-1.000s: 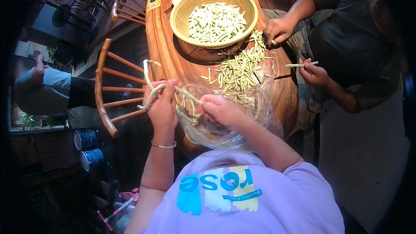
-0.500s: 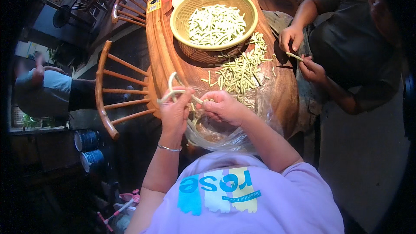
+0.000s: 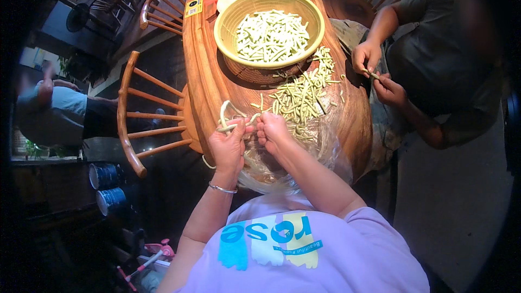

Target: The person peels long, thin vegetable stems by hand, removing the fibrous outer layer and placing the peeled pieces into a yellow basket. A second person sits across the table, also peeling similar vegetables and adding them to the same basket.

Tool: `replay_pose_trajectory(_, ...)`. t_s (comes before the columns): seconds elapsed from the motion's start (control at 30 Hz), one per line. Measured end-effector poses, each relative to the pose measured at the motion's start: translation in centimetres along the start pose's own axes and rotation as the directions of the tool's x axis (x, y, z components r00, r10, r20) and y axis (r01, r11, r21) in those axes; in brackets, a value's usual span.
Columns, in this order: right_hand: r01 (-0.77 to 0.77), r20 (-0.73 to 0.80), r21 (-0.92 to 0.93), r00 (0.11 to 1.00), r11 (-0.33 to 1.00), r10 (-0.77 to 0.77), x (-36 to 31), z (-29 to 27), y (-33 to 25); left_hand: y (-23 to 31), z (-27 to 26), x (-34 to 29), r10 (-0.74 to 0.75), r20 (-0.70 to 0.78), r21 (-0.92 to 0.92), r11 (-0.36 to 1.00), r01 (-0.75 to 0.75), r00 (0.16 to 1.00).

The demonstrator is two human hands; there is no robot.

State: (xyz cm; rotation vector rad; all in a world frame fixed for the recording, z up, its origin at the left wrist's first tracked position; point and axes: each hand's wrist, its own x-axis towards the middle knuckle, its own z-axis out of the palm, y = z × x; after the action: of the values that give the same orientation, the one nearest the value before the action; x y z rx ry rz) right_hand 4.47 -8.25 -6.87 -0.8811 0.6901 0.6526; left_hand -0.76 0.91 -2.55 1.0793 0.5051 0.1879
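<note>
Filling the dim room, a long polished wooden table [image 3: 203,70] carries a yellow woven basket [image 3: 269,27] of cut beans. Left hand [image 3: 228,146] and right hand [image 3: 273,132] both pinch, seemingly, one pale long bean [image 3: 225,116].

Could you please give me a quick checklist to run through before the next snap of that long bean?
1. Long pale green bean held by both hands: ok, left hand and right hand pinch it.
2. Round yellow woven basket has room: ok.
3. Clear plastic bag under the hands: ok.
4. Loose pile of cut green beans stays on the oval wooden table: ok.
5. Bean's snap point: cannot tell, fingers hide it.
</note>
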Motion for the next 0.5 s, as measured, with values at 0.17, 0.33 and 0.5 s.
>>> replay_pose_trajectory(0.17, 0.017, 0.002, 0.168, 1.0, 0.986, -0.018, 3.2, -3.2, -2.9, 2.0, 0.0, -0.4, -0.033, 0.011, 0.017, 0.999, 0.032, 0.999)
replay_pose_trajectory(0.33, 0.195, 0.532, -0.417, 0.844, 0.888, 0.064, -3.2, -0.7, -3.9, 2.3, -0.8, 0.9, -0.191, 0.04, 0.069, 0.98, 0.188, 0.981)
replay_pose_trajectory(0.5, 0.031, 0.635, -0.282, 0.755, 0.959, 0.163, -2.7, -2.4, -2.4, 2.5, -1.4, 2.0, -0.204, 0.071, 0.017, 0.979, 0.204, 0.976)
